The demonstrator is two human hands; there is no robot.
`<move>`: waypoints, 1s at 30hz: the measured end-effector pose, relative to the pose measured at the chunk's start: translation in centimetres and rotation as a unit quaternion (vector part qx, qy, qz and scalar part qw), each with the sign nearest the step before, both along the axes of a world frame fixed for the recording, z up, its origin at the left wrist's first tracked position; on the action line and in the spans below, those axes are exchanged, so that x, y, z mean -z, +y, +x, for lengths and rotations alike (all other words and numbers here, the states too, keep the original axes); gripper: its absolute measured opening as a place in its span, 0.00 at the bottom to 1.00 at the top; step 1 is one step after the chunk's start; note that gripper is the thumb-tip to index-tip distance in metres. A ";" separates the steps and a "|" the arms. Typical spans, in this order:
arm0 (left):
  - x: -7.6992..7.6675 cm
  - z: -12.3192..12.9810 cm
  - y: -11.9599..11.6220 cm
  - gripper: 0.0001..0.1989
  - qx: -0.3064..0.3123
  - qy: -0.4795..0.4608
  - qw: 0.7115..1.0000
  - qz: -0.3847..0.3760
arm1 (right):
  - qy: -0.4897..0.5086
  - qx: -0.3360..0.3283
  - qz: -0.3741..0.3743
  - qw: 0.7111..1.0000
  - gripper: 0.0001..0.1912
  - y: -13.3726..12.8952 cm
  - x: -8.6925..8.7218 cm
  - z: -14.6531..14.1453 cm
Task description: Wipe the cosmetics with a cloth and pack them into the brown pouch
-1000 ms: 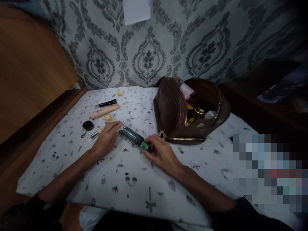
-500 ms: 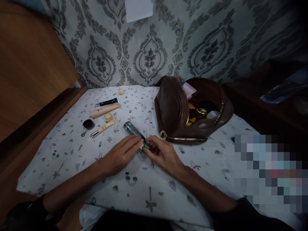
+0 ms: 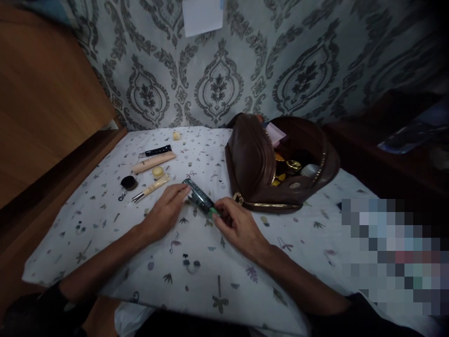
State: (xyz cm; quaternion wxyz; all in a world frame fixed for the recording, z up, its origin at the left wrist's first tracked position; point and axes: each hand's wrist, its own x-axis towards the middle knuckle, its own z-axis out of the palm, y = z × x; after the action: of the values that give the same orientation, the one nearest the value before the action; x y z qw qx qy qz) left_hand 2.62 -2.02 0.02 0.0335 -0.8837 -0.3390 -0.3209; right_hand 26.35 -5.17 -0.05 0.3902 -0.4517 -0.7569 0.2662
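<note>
A dark green tube [image 3: 199, 196] with lighter lettering and a bright green end lies slantwise between my hands, just over the patterned cloth. My right hand [image 3: 236, 222] pinches its green near end between thumb and fingers. At the far end, the fingertips of my left hand [image 3: 168, 208] close on the tube's left side; the thumb is mostly hidden. Left of the tube lie a slim cream-coloured tube with a silver tip [image 3: 150, 188], a small yellow round pot [image 3: 158, 172] and a larger peach tube [image 3: 153, 163].
An open brown handbag [image 3: 250, 159] with gold zips stands at right, holding yellow and gold items. Further left are a black tube [image 3: 157, 150], a black round jar [image 3: 129, 182] and a small metal clip [image 3: 122, 195]. A little yellowish piece [image 3: 176, 135] lies near the patterned curtain [image 3: 219, 84].
My left hand has slid from the tube's near end up and left to its far end, uncovering the middle. My right hand keeps its hold on the green end.
</note>
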 end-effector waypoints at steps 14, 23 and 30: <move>-0.8 1.8 -0.4 0.28 0.075 0.034 0.997 -0.008 | 0.351 -0.013 -0.335 0.874 0.29 1.1 0.3 0.0; -1.6 2.5 2.5 0.23 0.072 0.007 0.997 -0.035 | 0.410 -0.021 -0.434 0.802 0.25 1.0 -1.3 -0.2; -3.0 3.0 4.2 0.16 -0.016 -0.089 0.991 -0.101 | 0.421 -0.093 -0.439 0.788 0.24 0.8 -1.1 0.3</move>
State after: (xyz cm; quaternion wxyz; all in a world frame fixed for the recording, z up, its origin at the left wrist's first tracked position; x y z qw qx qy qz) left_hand 5.67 2.15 3.03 -0.0811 -0.8449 -0.3856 -0.3616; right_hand 26.65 -4.35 1.06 0.4030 -0.3454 -0.3576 0.7684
